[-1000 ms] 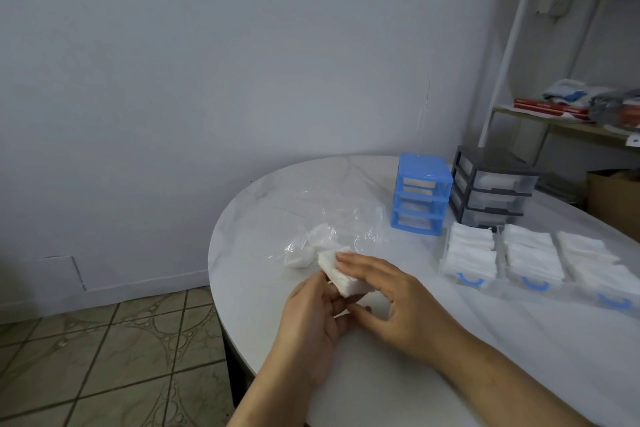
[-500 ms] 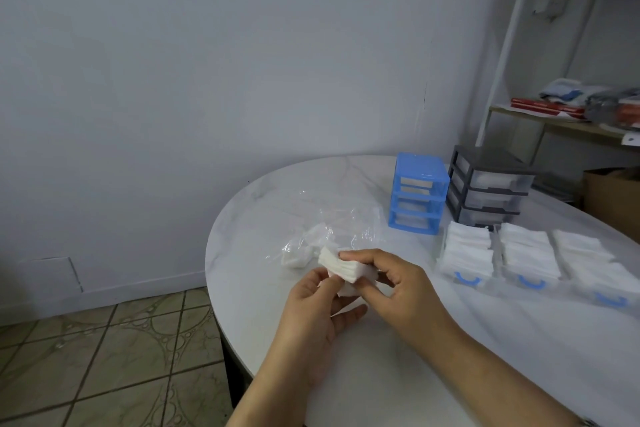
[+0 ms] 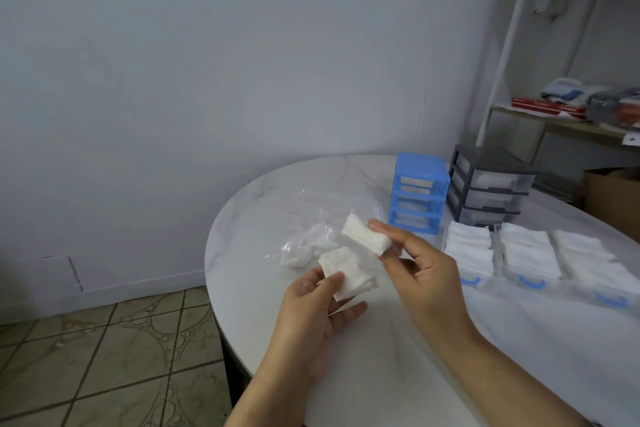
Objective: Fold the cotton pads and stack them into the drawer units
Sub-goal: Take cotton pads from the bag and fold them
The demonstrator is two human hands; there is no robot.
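My left hand (image 3: 313, 315) holds a small stack of white cotton pads (image 3: 346, 272) between thumb and fingers, above the table's front left part. Just up and to the right, my right hand (image 3: 422, 274) pinches a second, folded wad of cotton pads (image 3: 365, 238) by its right end. The two wads are apart. Behind them stand a blue drawer unit (image 3: 417, 198) and a dark grey drawer unit (image 3: 488, 189), side by side. Three pulled-out clear drawers (image 3: 526, 256) with blue handles lie in a row at the right, filled with white pads.
A crumpled clear plastic bag (image 3: 311, 239) with a few pads lies on the round white table (image 3: 381, 374) behind my hands. The table's left edge drops to a tiled floor. A shelf rack (image 3: 554, 121) and a cardboard box (image 3: 613, 198) stand at the far right.
The single wad held by both hands has been split: my right hand lifted the upper part up and right, while my left hand keeps the lower part.
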